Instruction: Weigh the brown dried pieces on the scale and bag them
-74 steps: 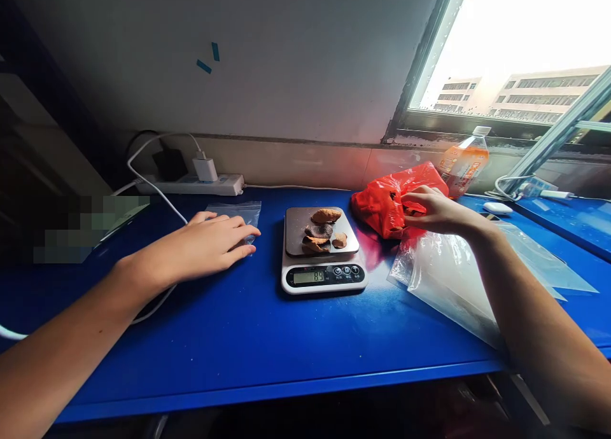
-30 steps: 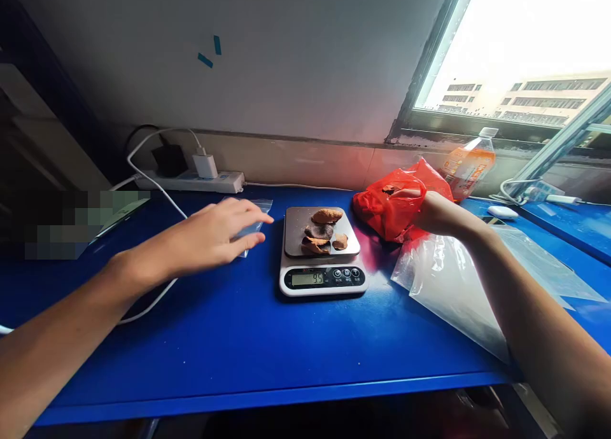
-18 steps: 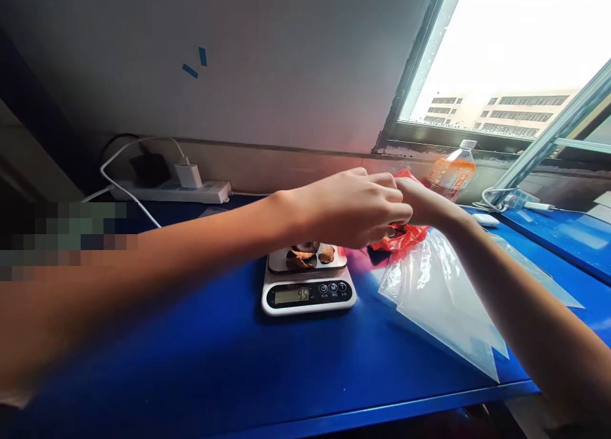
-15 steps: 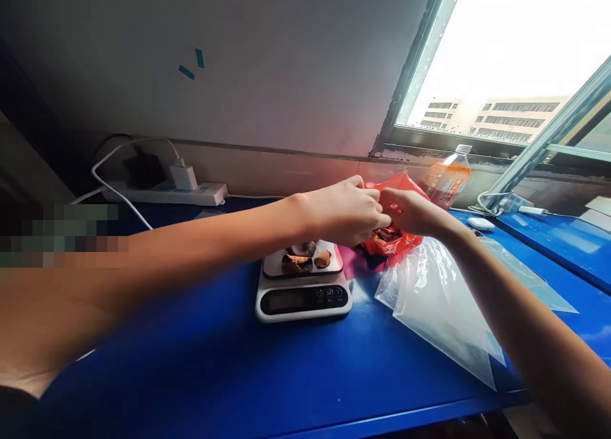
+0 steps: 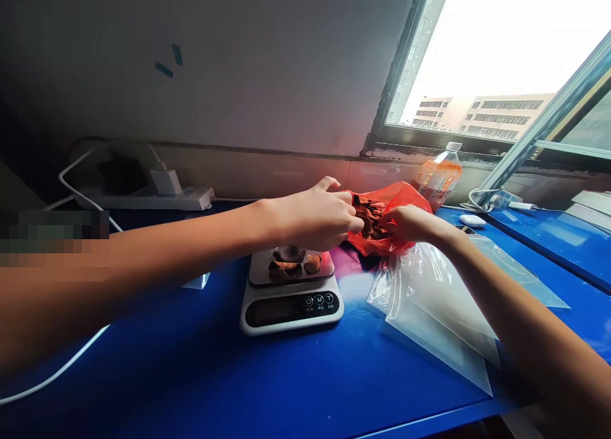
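Note:
A red plastic bag [image 5: 410, 194] stands wide at its mouth, showing many dried brown pieces [image 5: 367, 219] inside. At its left rim is my left hand [image 5: 327, 216], fingers curled at the bag edge and the index finger raised. My right hand [image 5: 408, 222] comes over the right rim with bent fingers pinched at the bag, its fingertips by the brown pieces and partly hidden. Left of the bag, a white kitchen scale [image 5: 291, 315] carries several dried brown pieces [image 5: 289, 264] on its plate. My left forearm passes over the table to the scale's left.
Clear plastic bags [image 5: 439, 312] lie flat under my right forearm. An orange drink bottle [image 5: 442, 175] stands behind the red bag near the window. A white earbud case [image 5: 472, 221] is at right. A power strip [image 5: 191, 198] with cables lies along the wall.
My hands have moved apart, and the red bag's mouth has widened to show more of the brown pieces. The whole view has shifted slightly, moving the scene to the left.

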Motion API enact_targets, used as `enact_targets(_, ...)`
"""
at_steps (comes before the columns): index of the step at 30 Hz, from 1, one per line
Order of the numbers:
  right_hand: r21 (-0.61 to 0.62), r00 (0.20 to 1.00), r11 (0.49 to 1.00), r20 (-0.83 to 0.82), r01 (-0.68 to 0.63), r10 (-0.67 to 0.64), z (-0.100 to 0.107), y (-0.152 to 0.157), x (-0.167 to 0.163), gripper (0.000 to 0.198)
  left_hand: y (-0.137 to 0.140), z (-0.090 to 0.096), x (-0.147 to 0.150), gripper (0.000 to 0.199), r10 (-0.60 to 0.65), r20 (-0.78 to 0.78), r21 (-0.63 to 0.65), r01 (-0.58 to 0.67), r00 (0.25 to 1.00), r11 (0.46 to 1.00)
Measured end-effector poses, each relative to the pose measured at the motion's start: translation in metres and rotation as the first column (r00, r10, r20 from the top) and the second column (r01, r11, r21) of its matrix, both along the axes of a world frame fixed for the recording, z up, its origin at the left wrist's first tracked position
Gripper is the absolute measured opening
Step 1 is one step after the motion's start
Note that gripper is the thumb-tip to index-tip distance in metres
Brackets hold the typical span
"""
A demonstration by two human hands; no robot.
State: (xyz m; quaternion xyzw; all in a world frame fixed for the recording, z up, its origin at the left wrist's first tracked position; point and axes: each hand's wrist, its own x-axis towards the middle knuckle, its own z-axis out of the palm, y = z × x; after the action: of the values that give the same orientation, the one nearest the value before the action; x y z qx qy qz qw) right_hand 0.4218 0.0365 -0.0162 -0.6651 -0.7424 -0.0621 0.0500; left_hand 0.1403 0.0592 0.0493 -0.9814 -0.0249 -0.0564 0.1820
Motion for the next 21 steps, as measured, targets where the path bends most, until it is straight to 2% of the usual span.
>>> enact_targets(6,-0.058,0.992,0.993,-0.076,0.1,-0.104,-0.01,0.023,-0.007,0.016,-0.002,0.001,-0.006,0.023,-0.002,0.033,-0.007,0.002,0.999,1.0)
enact_targets(14,-0.127,0.947,0.99,-0.305,0.067,-0.103,-0.006,0.007,-0.006,0.014,-0.004,0.005,-0.009,0.022,0.036,0.011,0.004,-0.036,0.999,0.999)
enact_targets(16,-0.104,0.9,0.992,-0.423,0.064,-0.102,-0.003,0.0,-0.005,0.013,-0.003,0.006,-0.01,0.021,0.028,0.022,0.015,-0.029,0.999,0.999)
enact_targets(19,-0.022,0.745,0.997,-0.664,0.068,-0.066,0.001,-0.009,-0.004,0.017,0.0,0.006,-0.013,0.022,0.022,0.048,0.029,-0.023,0.999,0.999)
enact_targets(21,0.047,0.662,0.997,-0.749,0.063,-0.006,0.004,-0.014,-0.006,0.021,0.002,0.006,-0.015,0.024,0.019,0.069,0.025,-0.021,0.997,0.999)
